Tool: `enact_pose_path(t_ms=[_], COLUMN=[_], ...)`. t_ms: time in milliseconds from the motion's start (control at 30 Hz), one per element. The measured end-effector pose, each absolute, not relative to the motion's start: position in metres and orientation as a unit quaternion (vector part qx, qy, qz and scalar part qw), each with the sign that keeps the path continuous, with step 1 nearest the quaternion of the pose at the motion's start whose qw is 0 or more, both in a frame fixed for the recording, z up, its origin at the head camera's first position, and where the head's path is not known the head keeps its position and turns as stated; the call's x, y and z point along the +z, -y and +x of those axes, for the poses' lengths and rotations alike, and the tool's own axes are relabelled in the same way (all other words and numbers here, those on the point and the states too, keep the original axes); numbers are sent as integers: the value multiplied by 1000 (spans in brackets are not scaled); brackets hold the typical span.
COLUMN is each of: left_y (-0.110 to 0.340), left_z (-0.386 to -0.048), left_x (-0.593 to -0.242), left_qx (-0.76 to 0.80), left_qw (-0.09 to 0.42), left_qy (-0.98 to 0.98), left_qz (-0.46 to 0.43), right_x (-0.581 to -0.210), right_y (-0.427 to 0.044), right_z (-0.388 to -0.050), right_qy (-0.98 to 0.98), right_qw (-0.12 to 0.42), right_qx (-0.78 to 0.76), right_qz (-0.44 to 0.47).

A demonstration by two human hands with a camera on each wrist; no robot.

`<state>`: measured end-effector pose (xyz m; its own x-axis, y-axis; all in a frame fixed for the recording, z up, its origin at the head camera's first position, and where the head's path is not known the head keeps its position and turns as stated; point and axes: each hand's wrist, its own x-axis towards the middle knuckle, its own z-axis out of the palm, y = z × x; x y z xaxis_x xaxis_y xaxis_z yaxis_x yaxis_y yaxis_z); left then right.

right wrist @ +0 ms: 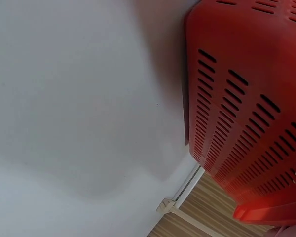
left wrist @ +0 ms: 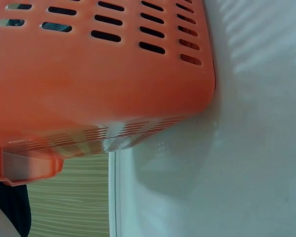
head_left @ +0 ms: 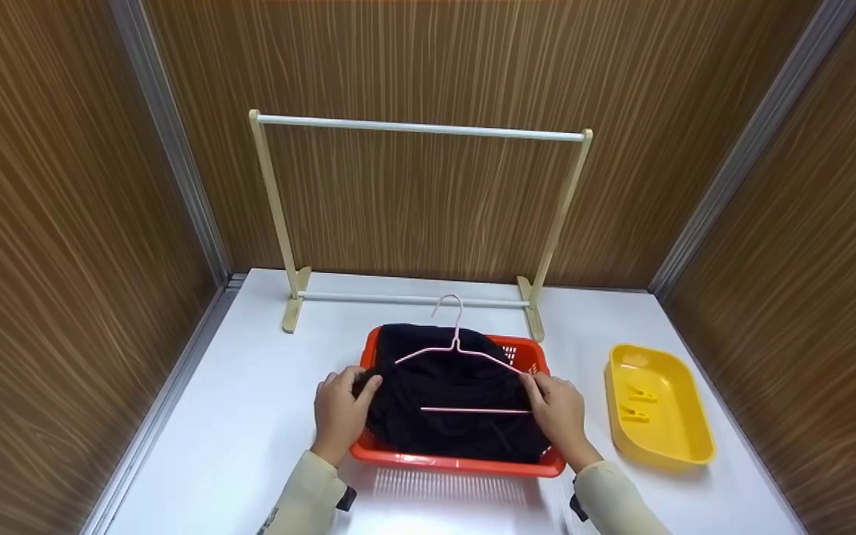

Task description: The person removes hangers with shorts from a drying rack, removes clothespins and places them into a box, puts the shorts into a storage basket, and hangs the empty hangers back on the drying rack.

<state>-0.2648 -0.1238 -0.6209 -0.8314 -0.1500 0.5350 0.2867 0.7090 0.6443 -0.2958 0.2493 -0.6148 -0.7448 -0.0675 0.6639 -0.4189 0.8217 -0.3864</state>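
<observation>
A black garment (head_left: 465,438) lies bunched in a red plastic basket (head_left: 458,466) in the head view. On top of it is a pink clothes hanger (head_left: 457,345), its hook pointing to the back. The hanger's left end is hidden in the black cloth. My left hand (head_left: 340,417) pinches the garment's left edge. At the other side, my right hand (head_left: 560,416) grips the right end of the hanger. Both wrist views mostly show the outside of the slotted basket; black cloth (left wrist: 12,200) shows at the left wrist view's lower left corner.
Behind the basket stands a rack with wooden legs and a white top rail (head_left: 420,128). A yellow tray (head_left: 673,446) holding two yellow clothespins (head_left: 634,414) is on the right of the white table (head_left: 250,446). Wood-grain panels enclose the back and sides.
</observation>
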Motion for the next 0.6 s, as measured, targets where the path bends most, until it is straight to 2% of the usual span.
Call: enact_pose_path(t_ms=[600], left_y=[123], left_z=[-265], left_x=[-621], left_qx=[-362], left_qw=[281], left_qy=[888], left_qz=[-47], right_x=[-615], right_y=[-249], right_z=[-297], right_qy=[909], right_qw=[298], right_qx=[263], right_qz=[122])
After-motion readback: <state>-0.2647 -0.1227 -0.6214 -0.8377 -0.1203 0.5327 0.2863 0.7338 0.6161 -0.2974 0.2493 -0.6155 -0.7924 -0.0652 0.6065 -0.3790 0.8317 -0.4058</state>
